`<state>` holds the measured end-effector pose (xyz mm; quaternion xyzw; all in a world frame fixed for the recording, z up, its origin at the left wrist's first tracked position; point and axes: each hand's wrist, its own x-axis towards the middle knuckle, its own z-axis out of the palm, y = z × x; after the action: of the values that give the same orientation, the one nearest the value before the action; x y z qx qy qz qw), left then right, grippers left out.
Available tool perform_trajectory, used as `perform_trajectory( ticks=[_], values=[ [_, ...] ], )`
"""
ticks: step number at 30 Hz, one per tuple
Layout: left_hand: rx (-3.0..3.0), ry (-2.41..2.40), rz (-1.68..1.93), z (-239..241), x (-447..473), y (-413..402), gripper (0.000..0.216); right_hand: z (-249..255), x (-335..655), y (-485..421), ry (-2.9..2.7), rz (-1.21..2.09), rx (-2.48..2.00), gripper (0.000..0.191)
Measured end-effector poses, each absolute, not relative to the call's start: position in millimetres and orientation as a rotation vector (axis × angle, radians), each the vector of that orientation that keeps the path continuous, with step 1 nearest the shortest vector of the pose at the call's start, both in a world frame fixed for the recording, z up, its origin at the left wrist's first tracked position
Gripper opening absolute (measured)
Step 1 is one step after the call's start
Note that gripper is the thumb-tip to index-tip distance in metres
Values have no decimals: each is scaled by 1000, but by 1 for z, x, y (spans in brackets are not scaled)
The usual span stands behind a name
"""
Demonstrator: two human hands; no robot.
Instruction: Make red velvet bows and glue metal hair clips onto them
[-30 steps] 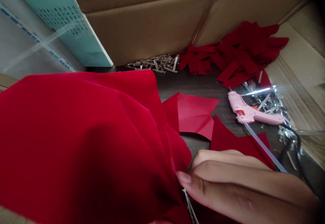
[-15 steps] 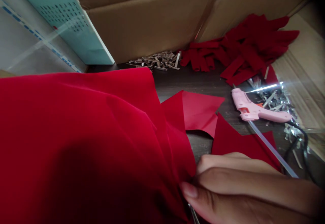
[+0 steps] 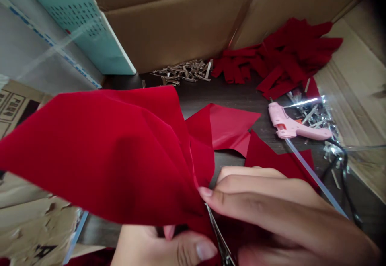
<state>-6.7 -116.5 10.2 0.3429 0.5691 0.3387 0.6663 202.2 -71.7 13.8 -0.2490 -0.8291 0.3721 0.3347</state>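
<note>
A large piece of red velvet cloth (image 3: pixel 105 157) is held up close to the camera, bunched toward its lower right corner. My right hand (image 3: pixel 271 213) pinches that gathered corner, fingers pressed together, with a thin metal clip (image 3: pixel 218 238) showing beneath the fingertips. My left hand (image 3: pixel 169 248) is at the bottom edge under the cloth, thumb pressed up against the fabric and the clip; most of it is hidden.
A pink glue gun (image 3: pixel 291 126) with a clear glue stick lies at right on the dark table (image 3: pixel 223 93). Red cloth squares (image 3: pixel 229 127) lie mid-table, red strips (image 3: pixel 283 61) and metal clips (image 3: pixel 181 73) by the cardboard boxes (image 3: pixel 181 29) behind. Shiny clips (image 3: pixel 322 117) at far right.
The cloth has been lowered and pulled left, uncovering cardboard at left. My left hand has come into sight beneath it. My right hand shifted slightly left and up, still pinching.
</note>
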Motion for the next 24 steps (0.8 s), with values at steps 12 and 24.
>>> perform_trajectory(
  ticks=[12, 24],
  values=[
    [828, 1238, 813, 12, -4, -125, 41, 17, 199, -74, -2114, 1003, -536, 52],
    [773, 1084, 751, 31, 1, -119, 18, 19, 200, -83, -2172, 961, -630, 38]
  ],
)
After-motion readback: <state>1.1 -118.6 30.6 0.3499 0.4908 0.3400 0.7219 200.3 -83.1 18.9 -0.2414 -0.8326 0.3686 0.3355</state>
